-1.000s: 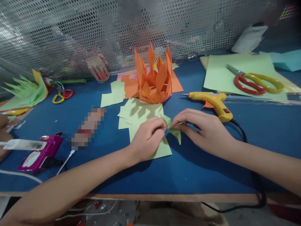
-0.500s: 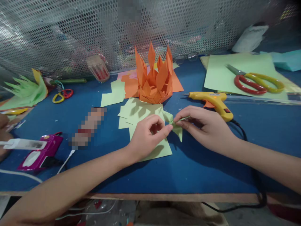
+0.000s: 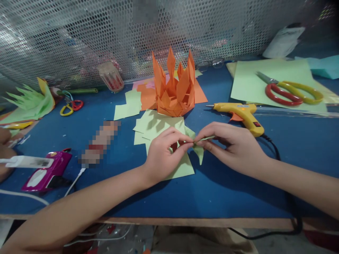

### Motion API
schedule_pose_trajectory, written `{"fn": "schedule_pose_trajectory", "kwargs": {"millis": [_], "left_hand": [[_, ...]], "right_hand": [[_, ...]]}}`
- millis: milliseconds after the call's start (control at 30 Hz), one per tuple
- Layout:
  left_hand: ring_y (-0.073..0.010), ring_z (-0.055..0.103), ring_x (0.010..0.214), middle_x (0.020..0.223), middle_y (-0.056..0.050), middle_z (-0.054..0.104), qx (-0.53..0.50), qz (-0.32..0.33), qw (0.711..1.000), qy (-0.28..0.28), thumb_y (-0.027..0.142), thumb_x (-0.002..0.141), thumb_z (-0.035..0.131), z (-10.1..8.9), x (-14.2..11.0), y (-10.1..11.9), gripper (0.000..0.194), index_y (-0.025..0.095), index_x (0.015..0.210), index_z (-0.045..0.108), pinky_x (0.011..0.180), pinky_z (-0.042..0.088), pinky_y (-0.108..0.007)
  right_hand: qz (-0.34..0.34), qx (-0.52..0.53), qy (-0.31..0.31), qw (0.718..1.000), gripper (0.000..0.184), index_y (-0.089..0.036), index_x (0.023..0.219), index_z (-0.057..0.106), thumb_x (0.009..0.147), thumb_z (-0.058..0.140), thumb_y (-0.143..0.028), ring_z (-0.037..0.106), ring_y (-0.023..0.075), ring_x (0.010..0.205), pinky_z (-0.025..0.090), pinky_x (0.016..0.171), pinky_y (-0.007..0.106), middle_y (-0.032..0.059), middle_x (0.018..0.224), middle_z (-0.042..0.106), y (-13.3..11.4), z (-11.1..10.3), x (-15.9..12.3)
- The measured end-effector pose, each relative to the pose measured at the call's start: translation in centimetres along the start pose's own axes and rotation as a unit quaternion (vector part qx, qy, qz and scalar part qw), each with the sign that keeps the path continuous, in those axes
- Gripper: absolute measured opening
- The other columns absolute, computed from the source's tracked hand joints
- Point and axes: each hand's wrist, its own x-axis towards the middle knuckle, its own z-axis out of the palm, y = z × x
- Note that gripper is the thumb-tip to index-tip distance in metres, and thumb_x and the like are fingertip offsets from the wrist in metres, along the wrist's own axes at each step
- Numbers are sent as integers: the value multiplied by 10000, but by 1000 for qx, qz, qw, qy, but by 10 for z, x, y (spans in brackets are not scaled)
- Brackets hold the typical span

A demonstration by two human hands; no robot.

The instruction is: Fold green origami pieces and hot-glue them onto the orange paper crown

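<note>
My left hand and my right hand meet over the blue table, both pinching a small folded light-green paper piece between thumb and fingers. The piece hangs just above a stack of light-green paper squares. Behind the stack stands an orange folded-paper crown with tall spikes, on orange sheets.
A yellow glue gun lies right of the crown, its black cord running off the front edge. Red-and-yellow scissors rest on a green sheet at right. At left: small scissors, green spiky paper, a magenta device. Perforated metal screen behind.
Both hands stay pinched on the green piece. My left fingers have shifted from curled under to a thumb-and-finger pinch, and the piece has been worked slightly between the hands.
</note>
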Motion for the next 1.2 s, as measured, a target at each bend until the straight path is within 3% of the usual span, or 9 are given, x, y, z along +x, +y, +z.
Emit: {"fn": "schedule_pose_trajectory", "kwargs": {"millis": [267,500,667,767,833,900,1000,1100,1200], "left_hand": [[-105,484,645,721,12,511,-65,-10,998,-26,208,906,571,-2,2,3,128,183,781,576,611,437,-230],[-118,439,647,761,7,439,-115,-132,984,18,368,984,404,-2,1,-2,228,212,822,443,640,406,-272],[-145,499,874,913,-35,520,-107,-172,978,40,419,999,323,-2,3,-6,284,211,920,499,795,428,-291],[-142,545,980,1033,-47,575,-188,-189,964,2,413,988,365,-3,6,-4,234,209,932,464,863,443,-296],[-134,587,892,945,-31,613,-244,-209,946,-30,381,975,410,-3,7,-2,181,215,901,404,806,470,-288],[-119,592,738,793,9,608,-264,-241,933,-48,353,954,462,-4,7,-1,162,223,912,376,697,478,-263],[-110,578,664,701,32,579,-250,-253,933,-56,342,926,518,-4,8,-1,159,216,920,421,640,472,-240],[-97,527,615,655,31,532,-223,-205,951,-63,345,912,545,-4,8,-4,172,197,831,508,593,452,-223],[-95,463,583,657,26,505,-176,-149,973,-28,361,908,553,-6,9,-6,201,196,794,563,541,420,-222]], "right_hand": [[63,49,4,997,98,-215,850,633,882,547,-249,575,111,630,447,527,236,5,762,651,-3,2,1],[185,127,1,974,171,-208,834,615,857,562,-368,497,104,503,399,455,239,-4,645,595,3,1,3],[170,184,-86,964,163,-201,806,611,861,558,-345,515,98,549,419,478,216,10,713,614,-2,2,3],[153,186,-121,963,172,-199,816,625,877,549,-341,512,97,581,420,498,211,15,743,616,-3,1,1],[144,188,-120,964,173,-205,822,630,881,553,-348,524,102,613,423,513,211,17,765,622,-3,0,0],[139,197,-96,966,164,-211,820,629,874,573,-355,525,102,612,419,507,211,11,755,618,-3,-3,0],[135,213,6,968,141,-216,791,639,830,644,-352,515,101,592,398,483,218,6,737,606,1,-8,2],[137,223,131,956,141,-229,802,642,826,660,-367,452,86,544,337,449,233,-5,728,576,11,-14,4],[142,237,223,935,155,-244,847,621,831,655,-394,445,97,557,335,460,252,-15,712,521,20,-18,8]]}}
